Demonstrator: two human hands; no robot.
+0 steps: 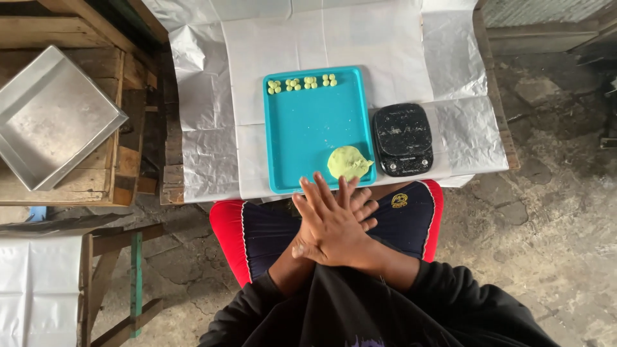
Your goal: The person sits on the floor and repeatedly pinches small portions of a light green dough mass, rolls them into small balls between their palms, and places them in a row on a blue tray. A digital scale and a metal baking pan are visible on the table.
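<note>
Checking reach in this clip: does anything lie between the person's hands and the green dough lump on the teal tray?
Nothing visible. The crossed hands, palms together, hover just below the teal tray's near edge; the dough lump sits right beyond the fingertips.

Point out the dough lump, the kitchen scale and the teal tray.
dough lump (348, 161), head view, middle of the green mound
kitchen scale (402, 136), head view, centre of its black top
teal tray (308, 128), head view, bare floor

A small round yellow logo patch (399, 200) sits on the dark shorts, right thigh. The flat black rectangular kitchen scale (402, 139), right of the tray, seems to have an unlit display.
</note>
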